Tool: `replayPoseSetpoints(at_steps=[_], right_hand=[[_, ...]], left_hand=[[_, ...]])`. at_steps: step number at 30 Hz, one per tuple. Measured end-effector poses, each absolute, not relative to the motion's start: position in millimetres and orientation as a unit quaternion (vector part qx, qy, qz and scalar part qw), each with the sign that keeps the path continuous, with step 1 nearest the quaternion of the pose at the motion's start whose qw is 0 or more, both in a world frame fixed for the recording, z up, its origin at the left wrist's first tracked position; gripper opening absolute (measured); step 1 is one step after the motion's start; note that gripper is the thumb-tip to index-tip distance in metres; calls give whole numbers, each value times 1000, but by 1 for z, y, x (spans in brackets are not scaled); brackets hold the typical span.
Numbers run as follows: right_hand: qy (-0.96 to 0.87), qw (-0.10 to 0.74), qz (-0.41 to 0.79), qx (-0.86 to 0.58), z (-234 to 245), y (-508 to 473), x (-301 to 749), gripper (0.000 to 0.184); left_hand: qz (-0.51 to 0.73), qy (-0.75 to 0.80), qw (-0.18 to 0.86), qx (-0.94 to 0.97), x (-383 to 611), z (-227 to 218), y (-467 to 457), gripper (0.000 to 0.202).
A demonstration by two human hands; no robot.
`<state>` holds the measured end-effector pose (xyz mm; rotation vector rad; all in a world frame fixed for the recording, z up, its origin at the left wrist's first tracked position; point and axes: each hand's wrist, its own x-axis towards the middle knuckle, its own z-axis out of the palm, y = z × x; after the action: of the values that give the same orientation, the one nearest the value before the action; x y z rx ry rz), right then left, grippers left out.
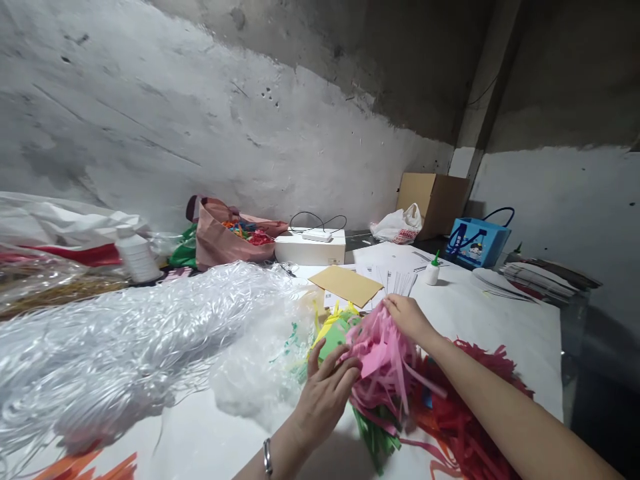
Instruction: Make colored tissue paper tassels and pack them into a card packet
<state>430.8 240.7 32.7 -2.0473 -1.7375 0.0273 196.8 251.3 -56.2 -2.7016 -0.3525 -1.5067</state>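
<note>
A bunch of pink paper streamers [377,363] hangs in loose strips over the middle of the white table. My right hand [407,317] is closed on its top end, the fingers pinching the strips together. At the bunch's left side is my left hand [327,387], fingers apart and slightly bent, the tips at the pink strips; a silver bracelet is on that wrist. Behind my fingers lie green paper pieces [330,340] and yellow strips [325,325]. Dark green strips [375,433] stick out below the bunch. Red streamers [460,413] spread beneath my right forearm.
A long heap of shiny white cord [125,340] and clear plastic [255,373] fill the left. Farther back are a brown card sheet [346,285], a glue bottle [433,272], a white box [310,248], a pink bag [220,237] and a blue bag [477,241]. Orange strips [85,467] lie front left.
</note>
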Motion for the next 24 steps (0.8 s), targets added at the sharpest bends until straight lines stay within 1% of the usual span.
replayPoseSetpoints(at_steps=[4,7,12,14,18,22,24], right_hand=[[-583,243,4,-776,41,252,468,26],[-560,251,3,-789,46,253,487,28],[-560,265,19,-784,49,245,488,28],[-574,272,29,-772,50,240,478,27],[-605,289,44,-740,55,232,456,24],[-622,303,55,-720,67,228,453,23],[-620,310,55,-719,74,226,462,23]], left_hand=[[-485,-101,-13,-869,190,-52,256,16],[-501,-131,-32,-855,189,-48,263,16],[-483,-143,-28,-863,200,-45,263,15],[-454,-136,-13,-880,211,-45,259,19],[-395,-143,25,-907,241,-46,255,34],[-372,-141,49,-916,257,-41,260,19],[-378,-131,52,-915,253,-34,263,17]])
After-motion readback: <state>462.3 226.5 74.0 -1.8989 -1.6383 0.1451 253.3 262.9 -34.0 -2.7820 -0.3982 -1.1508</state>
